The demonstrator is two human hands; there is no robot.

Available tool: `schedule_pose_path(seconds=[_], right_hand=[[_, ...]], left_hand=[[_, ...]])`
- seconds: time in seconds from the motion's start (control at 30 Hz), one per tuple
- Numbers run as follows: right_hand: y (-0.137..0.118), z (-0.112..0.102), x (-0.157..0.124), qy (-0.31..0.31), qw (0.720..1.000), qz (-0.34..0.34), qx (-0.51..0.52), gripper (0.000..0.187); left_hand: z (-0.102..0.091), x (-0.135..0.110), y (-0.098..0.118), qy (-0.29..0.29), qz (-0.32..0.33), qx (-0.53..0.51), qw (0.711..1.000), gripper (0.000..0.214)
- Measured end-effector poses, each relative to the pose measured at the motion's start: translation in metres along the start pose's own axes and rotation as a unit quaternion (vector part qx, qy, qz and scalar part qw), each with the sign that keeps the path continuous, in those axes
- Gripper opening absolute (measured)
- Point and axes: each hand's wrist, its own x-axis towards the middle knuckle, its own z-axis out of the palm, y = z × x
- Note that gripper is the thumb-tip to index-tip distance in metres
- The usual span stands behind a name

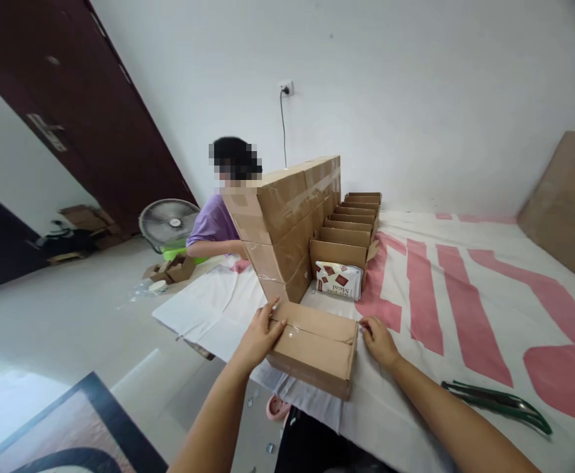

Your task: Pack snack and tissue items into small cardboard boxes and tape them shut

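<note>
A closed brown cardboard box (317,351), sealed with clear tape, lies on the white and pink sheet (440,295) in front of me. My left hand (258,338) presses flat on the box's left end, fingers stretched over the top. My right hand (377,338) rests at the box's right end with fingers curled against its edge. Behind the box stands a tall stack of taped boxes (287,223). A red and white packet (339,279) lies beside the stack.
A row of several open cartons (351,226) runs back toward the wall. Another person in a purple shirt (213,226) sits behind the stack near a floor fan (168,223). Green-handled tongs (499,402) lie at my right. Flat cardboard (568,203) leans at the far right.
</note>
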Motion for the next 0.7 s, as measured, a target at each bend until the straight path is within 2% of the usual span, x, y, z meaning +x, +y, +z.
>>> schedule_pose_path(seconds=[0.1,0.17,0.23,0.3,0.43,0.53,0.6,0.7], right_hand=[[0.000,-0.004,0.006,-0.011,0.999,0.037,0.031,0.018],[-0.001,-0.012,0.008,-0.027,0.997,0.062,0.048,0.021],[-0.003,-0.029,0.005,-0.044,0.994,0.088,0.053,0.027],[-0.004,-0.055,-0.005,-0.059,0.991,0.109,0.045,0.030],[-0.008,-0.129,-0.047,-0.092,0.986,0.140,-0.004,0.030],[-0.009,-0.179,-0.088,-0.121,0.976,0.162,-0.081,0.034],[-0.005,-0.199,-0.113,-0.153,0.957,0.125,-0.213,0.041],[0.005,-0.208,-0.142,-0.135,0.932,0.071,-0.328,0.043]], left_hand=[[0.021,-0.008,0.017,-0.002,0.064,-0.053,0.997,0.049],[0.029,-0.010,0.022,-0.011,0.062,-0.073,0.995,0.048],[0.031,-0.010,0.024,-0.012,0.052,-0.082,0.995,0.050],[0.031,-0.009,0.023,-0.009,0.054,-0.085,0.995,0.050],[0.031,-0.010,0.020,-0.003,0.073,-0.074,0.995,0.051],[0.036,-0.017,0.027,-0.007,0.100,-0.059,0.993,0.049],[0.043,-0.026,0.038,-0.018,0.121,-0.055,0.991,0.048],[0.057,-0.042,0.059,-0.053,0.142,-0.074,0.986,0.050]])
